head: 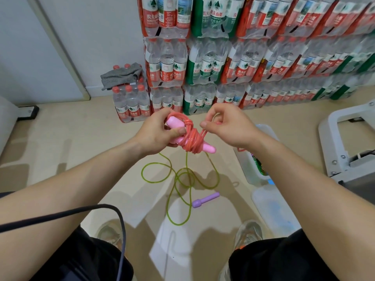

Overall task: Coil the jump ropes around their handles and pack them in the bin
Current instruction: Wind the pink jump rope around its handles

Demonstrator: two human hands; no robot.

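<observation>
The left hand [157, 133] grips the pink handles [175, 126] wrapped in red rope [191, 136], the right hand [225, 126] just beside pinches a rope loop, and the green rope [178, 185] lies on the floor below both hands.

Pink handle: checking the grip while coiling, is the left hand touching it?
Touching. Head view shows the left hand gripping the pink handle, thumb pressed across it.

The pink jump rope [190, 136] is wound in tight turns around its two pink handles [208, 148] and held up above the floor. The green jump rope [178, 179] sprawls uncoiled on the floor, its purple handle [206, 200] attached. The clear bin [245, 168] stands at the right.
</observation>
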